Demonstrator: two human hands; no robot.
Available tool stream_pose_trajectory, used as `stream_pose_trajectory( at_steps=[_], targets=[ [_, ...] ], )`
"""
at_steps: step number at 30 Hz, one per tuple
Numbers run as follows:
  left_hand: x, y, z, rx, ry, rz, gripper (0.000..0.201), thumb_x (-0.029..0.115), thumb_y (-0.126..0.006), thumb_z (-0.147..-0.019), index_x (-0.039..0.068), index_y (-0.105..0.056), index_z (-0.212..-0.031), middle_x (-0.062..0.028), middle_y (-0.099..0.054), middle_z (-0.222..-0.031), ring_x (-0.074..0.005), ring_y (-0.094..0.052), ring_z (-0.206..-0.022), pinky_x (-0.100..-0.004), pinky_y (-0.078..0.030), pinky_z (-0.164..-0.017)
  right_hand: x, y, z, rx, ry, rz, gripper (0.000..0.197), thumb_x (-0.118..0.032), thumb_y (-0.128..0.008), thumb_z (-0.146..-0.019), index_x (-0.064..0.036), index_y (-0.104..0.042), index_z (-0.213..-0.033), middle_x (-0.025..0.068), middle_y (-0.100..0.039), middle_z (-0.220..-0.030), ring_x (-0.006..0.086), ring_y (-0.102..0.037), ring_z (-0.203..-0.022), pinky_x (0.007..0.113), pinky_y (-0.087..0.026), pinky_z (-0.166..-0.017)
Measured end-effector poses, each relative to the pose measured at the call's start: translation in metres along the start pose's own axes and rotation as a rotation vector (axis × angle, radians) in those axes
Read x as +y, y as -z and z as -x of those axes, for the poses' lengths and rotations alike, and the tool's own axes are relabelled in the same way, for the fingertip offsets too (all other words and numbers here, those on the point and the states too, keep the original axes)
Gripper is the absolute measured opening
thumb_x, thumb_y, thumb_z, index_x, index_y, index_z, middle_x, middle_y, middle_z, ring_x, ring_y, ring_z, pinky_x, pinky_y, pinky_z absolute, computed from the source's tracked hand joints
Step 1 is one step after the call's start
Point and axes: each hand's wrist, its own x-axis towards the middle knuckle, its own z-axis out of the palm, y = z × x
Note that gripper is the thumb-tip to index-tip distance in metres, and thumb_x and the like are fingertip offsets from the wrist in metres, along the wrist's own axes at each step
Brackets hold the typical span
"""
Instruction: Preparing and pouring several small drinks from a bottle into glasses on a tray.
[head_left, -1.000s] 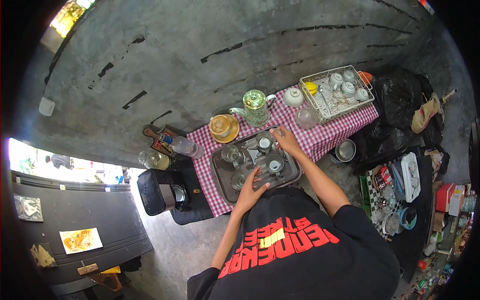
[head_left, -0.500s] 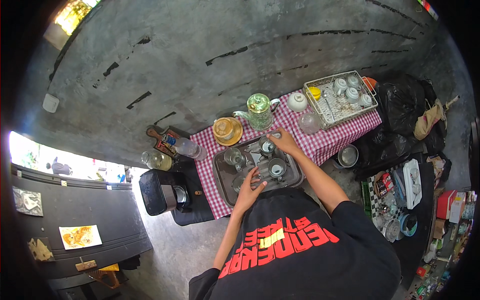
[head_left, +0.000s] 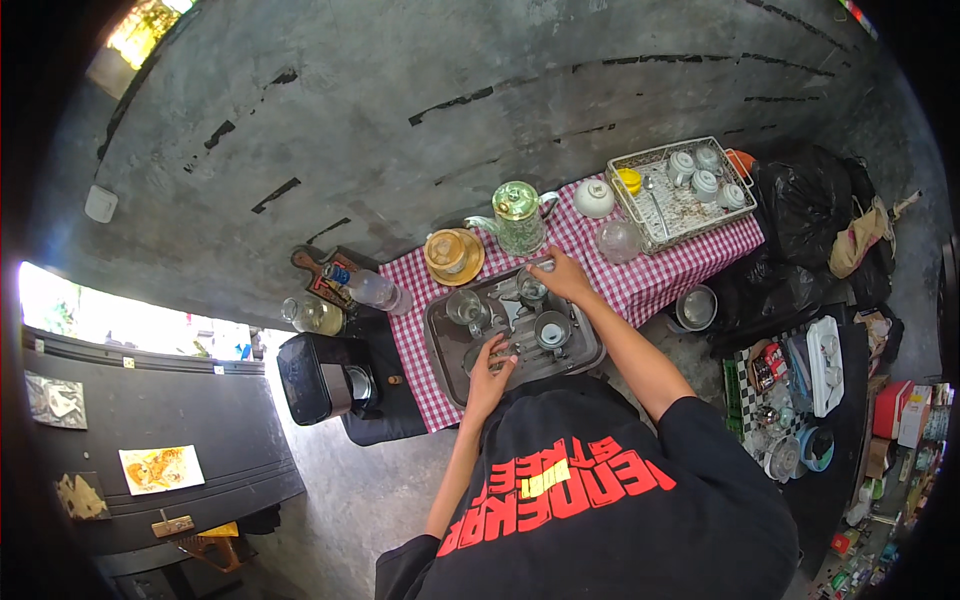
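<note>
My right hand (head_left: 565,276) is at the far edge of the grey-brown tray (head_left: 437,372), its fingers closed at the rim of a clear glass mug (head_left: 531,288). Over the tray's near part, my left hand (head_left: 489,377) has its thumb and fingers drawn together. Something small and shiny shows at those fingertips, but its kind is unclear. Between the hands stands a dark-rimmed round cup or pot (head_left: 552,331) with a pale inside. Another clear glass mug (head_left: 466,308) sits on the tray's left side. Part of the tray is hidden under my left hand.
Behind the tray on the checked cloth (head_left: 700,255) stand a brown cup on a saucer (head_left: 452,256), a green teapot (head_left: 520,222), a white bowl (head_left: 594,198) and a wire basket (head_left: 650,225) of lidded cups. Bottles (head_left: 375,291) and a black appliance (head_left: 315,380) are left.
My left hand has drawn slightly back to the left, and its spread fingers have come together. My right hand remains at the glass mug, shifted slightly.
</note>
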Motion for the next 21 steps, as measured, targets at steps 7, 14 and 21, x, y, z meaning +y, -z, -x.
stream_pose_trajectory(
  at_steps=[7, 14, 21],
  targets=[
    [0.005, -0.002, 0.009, 0.008, 0.026, 0.012, 0.051, 0.019, -0.067, -0.09, 0.006, -0.048, -0.136, -0.0117, -0.061, -0.125, -0.0173, -0.061, -0.103, -0.0325, -0.049, -0.086, 0.001, -0.004, -0.004, 0.009, -0.023, 0.078, 0.071, -0.05, -0.071, -0.077, 0.0016, -0.056, -0.122, 0.0233, -0.066, -0.112, 0.0376, -0.064, -0.105, 0.044, -0.049, -0.09],
    [-0.001, -0.002, 0.014, 0.012, 0.01, 0.003, 0.049, 0.018, -0.066, -0.091, 0.007, -0.049, -0.135, -0.011, -0.061, -0.124, -0.0161, -0.061, -0.102, -0.0317, -0.049, -0.084, -0.004, -0.004, -0.001, -0.018, 0.041, 0.18, 0.066, -0.053, -0.068, -0.079, -0.0002, -0.057, -0.118, 0.0231, -0.067, -0.106, 0.0387, -0.064, -0.102, 0.047, -0.049, -0.087],
    [0.004, -0.004, 0.021, 0.016, 0.025, 0.018, 0.047, 0.012, -0.064, -0.091, 0.004, -0.048, -0.135, -0.0119, -0.06, -0.124, -0.0119, -0.06, -0.098, -0.0265, -0.046, -0.087, -0.014, 0.001, 0.017, 0.061, 0.151, 0.326, 0.064, -0.056, -0.066, -0.081, -0.0034, -0.056, -0.117, 0.0239, -0.061, -0.112, 0.0406, -0.062, -0.103, 0.05, -0.049, -0.085]
  ],
)
